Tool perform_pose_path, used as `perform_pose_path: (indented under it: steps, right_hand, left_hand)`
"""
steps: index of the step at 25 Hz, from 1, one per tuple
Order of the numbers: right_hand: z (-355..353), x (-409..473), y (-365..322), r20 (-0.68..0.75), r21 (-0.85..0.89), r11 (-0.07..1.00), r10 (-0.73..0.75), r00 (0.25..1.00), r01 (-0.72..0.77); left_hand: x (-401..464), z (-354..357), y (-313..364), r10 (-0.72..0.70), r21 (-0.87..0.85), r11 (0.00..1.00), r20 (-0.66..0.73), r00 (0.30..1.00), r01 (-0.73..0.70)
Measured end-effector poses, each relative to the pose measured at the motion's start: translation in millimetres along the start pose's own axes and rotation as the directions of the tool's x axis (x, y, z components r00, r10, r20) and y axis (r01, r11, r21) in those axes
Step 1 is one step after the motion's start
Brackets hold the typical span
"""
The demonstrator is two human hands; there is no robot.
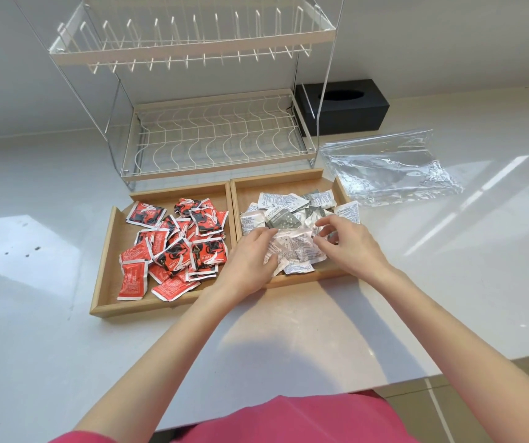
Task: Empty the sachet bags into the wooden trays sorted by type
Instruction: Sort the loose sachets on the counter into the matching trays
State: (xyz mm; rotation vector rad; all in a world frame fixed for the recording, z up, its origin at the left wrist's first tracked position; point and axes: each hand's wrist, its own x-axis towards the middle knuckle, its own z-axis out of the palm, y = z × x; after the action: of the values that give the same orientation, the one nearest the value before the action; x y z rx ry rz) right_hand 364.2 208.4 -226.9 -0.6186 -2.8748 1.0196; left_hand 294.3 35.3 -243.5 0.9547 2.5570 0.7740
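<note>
Nearest the camera, past a pink garment (288, 420), the front edge of the white table (64, 346) runs across the view, and a broad bare stretch of its top lies between that edge and two wooden trays set side by side, their inner walls touching. Both forearms reach over this open strip. Over the near half of the right tray (292, 183), the left hand (250, 260) lies flat, fingers spread, pressing on a clear sachet bag (295, 247) that still has white sachets inside; the right hand (349, 241) pinches the far right part of that same bag between thumb and curled fingers. Around and beyond the bag, loose white and grey sachets (285, 209) fill the right tray, too overlapped to count; one hangs over its right wall. Beside it, the left tray (106, 263) holds a heap of red and black sachets (176, 244), also too many to count exactly, with bare wood showing along its left wall and far corner. Right of the trays, one empty clear plastic bag (387, 167) lies flat on the table with open surface all round it. Farther back, a white two-tier wire dish rack (212, 135) stands just behind the trays, and one black tissue box (349, 107) sits behind its right side near the wall.
</note>
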Motion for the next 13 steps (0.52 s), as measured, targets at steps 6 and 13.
perform_pose_path:
  steps: [6, 13]
  right_hand:
    - [-34.0, 2.9, 12.9, 0.063, 0.081, 0.99, -0.123, 0.99, 0.118]
    - [-93.7, 16.0, 69.3, 0.1, -0.081, 0.98, -0.171, 0.98, 0.18]
  left_hand:
    - [16.5, -2.8, 30.1, 0.01, 0.155, 0.988, -0.045, 0.999, -0.003]
    - [57.4, 17.6, 94.1, -0.004, 0.206, 0.978, -0.07, 0.998, 0.018]
